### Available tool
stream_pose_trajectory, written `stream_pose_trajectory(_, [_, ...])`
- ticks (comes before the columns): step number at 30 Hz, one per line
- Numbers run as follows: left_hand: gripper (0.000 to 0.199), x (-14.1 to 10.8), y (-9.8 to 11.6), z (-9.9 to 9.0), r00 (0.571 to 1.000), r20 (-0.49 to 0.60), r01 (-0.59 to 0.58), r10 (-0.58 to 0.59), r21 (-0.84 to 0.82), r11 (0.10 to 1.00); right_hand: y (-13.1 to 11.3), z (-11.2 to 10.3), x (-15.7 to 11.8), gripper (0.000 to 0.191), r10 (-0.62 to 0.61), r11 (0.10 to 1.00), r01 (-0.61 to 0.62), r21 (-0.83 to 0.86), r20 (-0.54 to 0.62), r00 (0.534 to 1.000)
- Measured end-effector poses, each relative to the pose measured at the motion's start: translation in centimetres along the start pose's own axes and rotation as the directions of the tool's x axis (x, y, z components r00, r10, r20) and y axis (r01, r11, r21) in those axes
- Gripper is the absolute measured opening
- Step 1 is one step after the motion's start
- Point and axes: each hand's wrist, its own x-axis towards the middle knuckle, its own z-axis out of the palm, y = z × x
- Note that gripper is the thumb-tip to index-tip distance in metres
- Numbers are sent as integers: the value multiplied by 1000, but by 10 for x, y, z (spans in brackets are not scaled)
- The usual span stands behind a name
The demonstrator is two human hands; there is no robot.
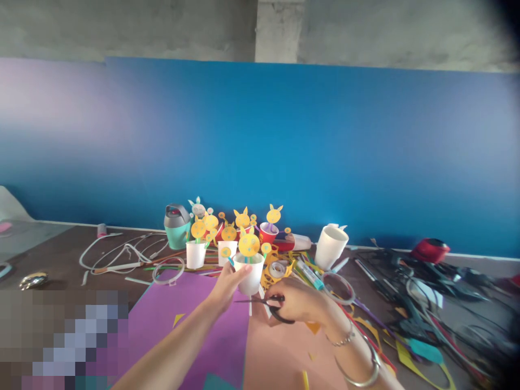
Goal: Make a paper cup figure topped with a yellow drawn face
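My left hand [229, 284] grips a white paper cup [252, 279] from its left side. Out of that cup rises a yellow paper animal head [249, 244] with pointed ears, flanked by small yellow discs on straws. Just right of the cup, my right hand [290, 300] is closed on black-handled scissors [260, 300], whose blades point left beneath the cup. Below both hands lie a purple sheet [195, 325] and a salmon-coloured sheet [284, 352].
Behind stand more cups with paper animals, including a white cup [195, 254] and a red cup [268, 233]. A teal container [177, 233] is at the left, a large white cup [332, 246] at the right. Cables, tape rolls and yellow paper scraps surround the sheets.
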Motion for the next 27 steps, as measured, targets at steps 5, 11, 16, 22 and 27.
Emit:
stream_pose_trajectory(5, [57, -1, 2, 2, 1000, 29, 2, -3, 13, 1000, -2, -1, 0, 11, 32, 999, -32, 35, 1, 999])
stream_pose_trajectory(11, [55, -1, 0, 1, 998, 57, 10, -12, 45, 999, 2, 3, 0, 13, 31, 998, -32, 55, 10, 999])
stream_pose_trajectory(16, [56, -1, 0, 0, 998, 57, 14, -17, 51, 999, 3, 4, 1, 13, 34, 998, -35, 54, 15, 999])
stream_pose_trajectory(22, [57, -1, -1, -1, 996, 86, 15, -20, 59, 998, 3, 6, 2, 16, 40, 997, -42, 70, 33, 999])
stream_pose_trajectory(27, [58, 0, -2, -3, 996, 89, 23, -28, 53, 998, 4, 4, 2, 16, -2, 995, 1, 102, 14, 1000])
